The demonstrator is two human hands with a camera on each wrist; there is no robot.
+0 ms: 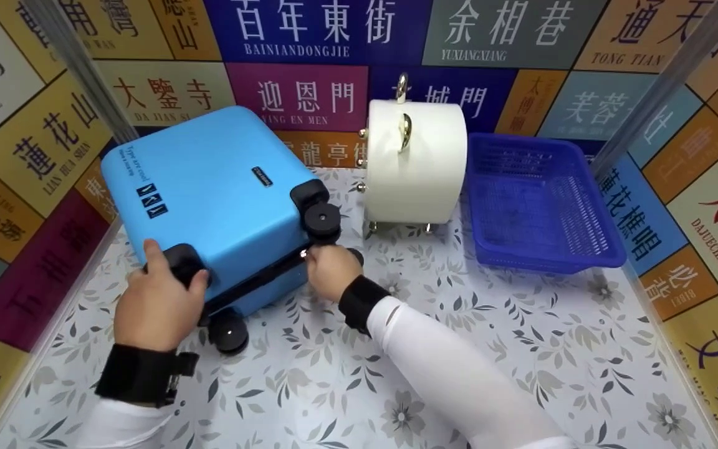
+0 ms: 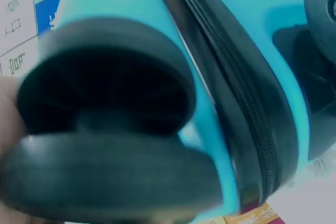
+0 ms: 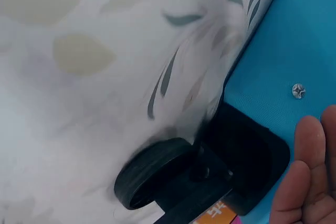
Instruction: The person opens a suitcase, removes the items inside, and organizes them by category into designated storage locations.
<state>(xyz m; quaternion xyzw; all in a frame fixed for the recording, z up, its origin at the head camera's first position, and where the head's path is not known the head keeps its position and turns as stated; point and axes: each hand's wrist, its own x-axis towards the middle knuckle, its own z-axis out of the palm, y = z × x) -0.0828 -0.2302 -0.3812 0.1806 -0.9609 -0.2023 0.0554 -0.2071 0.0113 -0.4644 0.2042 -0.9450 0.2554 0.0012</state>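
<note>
Your left hand (image 1: pixel 158 305) clasps the suitcase (image 1: pixel 209 181) by one corner, probably to steady it; your right hand (image 1: pixel 334 272) sits loose-fingered at its base. It lies left, wheels (image 1: pixel 229 333) toward you. Basket (image 1: pixel 543 262), then drum (image 1: pixel 421 178), stand rightward, seemingly parked aside.

Suitcase (image 1: pixel 209 181) is bright blue, wheels (image 1: pixel 322 219) and zip band (image 1: pixel 258 272) black. Right of suitcase, round case (image 1: pixel 424 174) is cream, fittings (image 1: pixel 405 132) gold-toned; further right, basket (image 1: pixel 540 262) is blue. Beneath suitcase, white surface (image 1: pixel 309 411) bears grey leaf-and-flower print. Panels (image 1: pixel 309 100) behind it are multicoloured.
</note>
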